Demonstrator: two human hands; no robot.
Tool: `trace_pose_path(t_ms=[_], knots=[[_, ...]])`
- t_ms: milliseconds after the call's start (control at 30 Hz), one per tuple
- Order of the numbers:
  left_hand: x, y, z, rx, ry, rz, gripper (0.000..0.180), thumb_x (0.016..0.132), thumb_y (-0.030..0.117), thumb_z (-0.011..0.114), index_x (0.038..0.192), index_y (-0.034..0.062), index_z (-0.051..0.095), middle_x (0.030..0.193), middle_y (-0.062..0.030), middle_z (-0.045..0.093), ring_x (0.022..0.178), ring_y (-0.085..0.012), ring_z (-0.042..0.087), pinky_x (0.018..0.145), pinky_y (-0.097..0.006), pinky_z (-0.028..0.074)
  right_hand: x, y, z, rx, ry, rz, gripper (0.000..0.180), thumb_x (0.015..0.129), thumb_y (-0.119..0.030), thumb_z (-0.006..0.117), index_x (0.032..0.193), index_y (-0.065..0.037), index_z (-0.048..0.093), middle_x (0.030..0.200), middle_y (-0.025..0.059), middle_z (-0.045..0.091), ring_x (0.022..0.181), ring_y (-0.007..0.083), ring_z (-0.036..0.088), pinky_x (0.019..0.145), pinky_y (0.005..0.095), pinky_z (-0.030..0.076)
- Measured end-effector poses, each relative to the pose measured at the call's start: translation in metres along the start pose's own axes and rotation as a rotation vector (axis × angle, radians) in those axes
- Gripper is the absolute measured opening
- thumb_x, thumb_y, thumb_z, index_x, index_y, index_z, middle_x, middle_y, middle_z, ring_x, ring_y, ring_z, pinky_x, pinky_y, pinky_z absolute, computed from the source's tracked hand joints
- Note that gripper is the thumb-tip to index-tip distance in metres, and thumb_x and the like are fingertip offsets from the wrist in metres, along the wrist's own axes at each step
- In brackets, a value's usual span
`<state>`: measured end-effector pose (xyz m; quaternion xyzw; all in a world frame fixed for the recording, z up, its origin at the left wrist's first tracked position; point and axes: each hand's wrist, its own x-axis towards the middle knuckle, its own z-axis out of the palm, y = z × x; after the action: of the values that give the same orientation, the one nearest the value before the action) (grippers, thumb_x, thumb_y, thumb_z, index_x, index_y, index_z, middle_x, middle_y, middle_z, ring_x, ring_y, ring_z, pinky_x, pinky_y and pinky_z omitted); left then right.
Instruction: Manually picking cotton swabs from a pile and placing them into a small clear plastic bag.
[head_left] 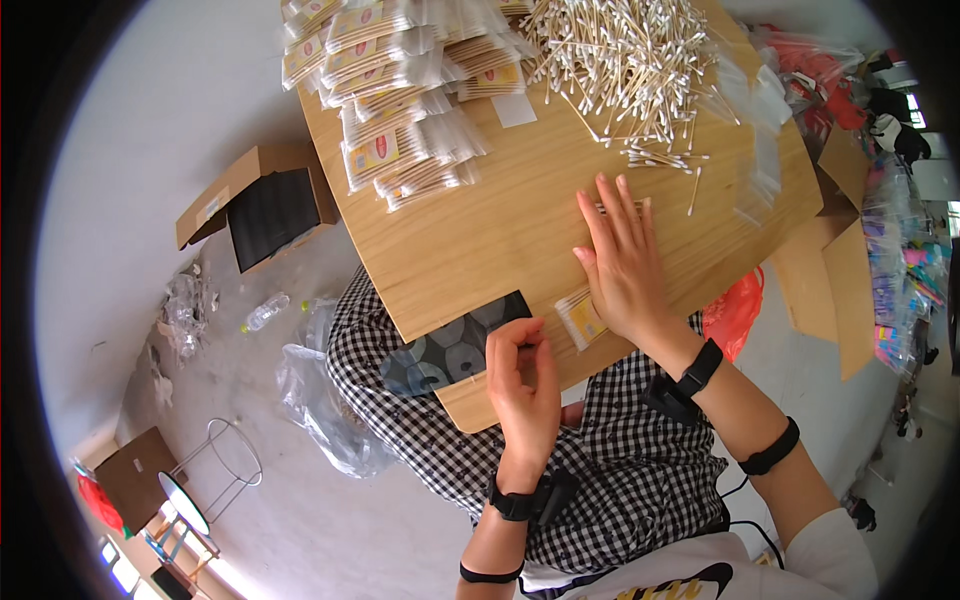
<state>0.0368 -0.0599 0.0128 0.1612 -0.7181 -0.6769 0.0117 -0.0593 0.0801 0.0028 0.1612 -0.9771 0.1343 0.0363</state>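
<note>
Clear plastic sleeve (583, 317) filled with cotton swabs lies flat on the wooden table (480, 230) near its front edge, partly under the heel of the right hand (622, 262). That hand is spread flat, palm down, fingers extended and together, pressing on the sleeve and on a few swabs at its fingertips; nothing is clasped, the pack is merely pinned, apparently to keep it flat and steady. The left hand (522, 385) hovers at the table's near edge, just left of the sleeve, fingers curled inward with thumb meeting fingertips; whether anything is pinched there cannot be told.

Beside the left hand lies a dark patterned pad (450, 350). Further up the table, a loose heap of cotton swabs (620, 60) sits within reach of the right hand, and finished packs (400, 100) are stacked to the left, kept apart from the loose stock. An open cardboard box (262, 205) rests on the floor below.
</note>
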Motion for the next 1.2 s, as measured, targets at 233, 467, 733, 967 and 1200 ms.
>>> trace_pose_path(t_ms=[233,467,733,967,1200], knots=[[0.000,0.025,0.022,0.508,-0.160,0.420,0.054,0.076,-0.007,0.057,0.128,-0.0022,0.045,0.129,-0.0206,0.047,0.120,-0.0361,0.045,0.100,-0.045,0.036,-0.004,0.011,0.001,0.181,0.201,0.073,0.052,0.095,-0.021,0.046,0.141,-0.003,0.031,0.147,0.0187,0.027,0.139,0.0382,0.019,0.112,0.0514,0.016],[0.000,0.025,0.060,0.986,-0.309,0.425,0.084,0.080,0.040,0.065,0.135,-0.0132,0.031,0.146,-0.0279,0.026,0.140,-0.0372,0.019,0.112,-0.050,0.019,-0.027,0.050,-0.035,0.435,0.390,0.255,0.045,0.099,-0.018,0.042,0.140,-0.004,0.032,0.145,0.0155,0.032,0.138,0.0358,0.022,0.111,0.0465,0.021],[0.000,0.008,0.069,1.258,-0.351,0.465,0.106,0.068,0.063,0.063,0.135,-0.0122,0.031,0.146,-0.0270,0.025,0.139,-0.0358,0.023,0.111,-0.047,0.023,-0.070,0.036,-0.037,0.594,0.256,0.388,0.037,0.095,-0.016,0.050,0.128,0.000,0.044,0.121,0.0139,0.050,0.108,0.0256,0.050,0.091,0.0356,0.041],[0.021,0.029,0.049,0.969,-0.388,0.433,0.084,0.076,0.024,0.072,0.139,-0.0073,0.027,0.141,-0.0206,0.037,0.131,-0.0352,0.033,0.110,-0.049,0.023,-0.076,0.026,-0.046,0.784,-0.027,0.515,0.036,0.088,-0.007,0.060,0.122,-0.004,0.050,0.103,0.0053,0.058,0.084,0.0109,0.054,0.065,0.0231,0.042],[0.025,0.034,0.031,0.732,-0.382,0.231,0.070,0.068,0.004,0.076,0.130,0.0007,0.045,0.107,-0.0109,0.054,0.102,-0.0276,0.050,0.089,-0.040,0.042,-0.073,0.019,-0.045,0.852,-0.052,0.402,0.039,0.082,-0.003,0.065,0.119,-0.004,0.053,0.103,0.0040,0.059,0.084,0.0116,0.054,0.062,0.0237,0.041]])
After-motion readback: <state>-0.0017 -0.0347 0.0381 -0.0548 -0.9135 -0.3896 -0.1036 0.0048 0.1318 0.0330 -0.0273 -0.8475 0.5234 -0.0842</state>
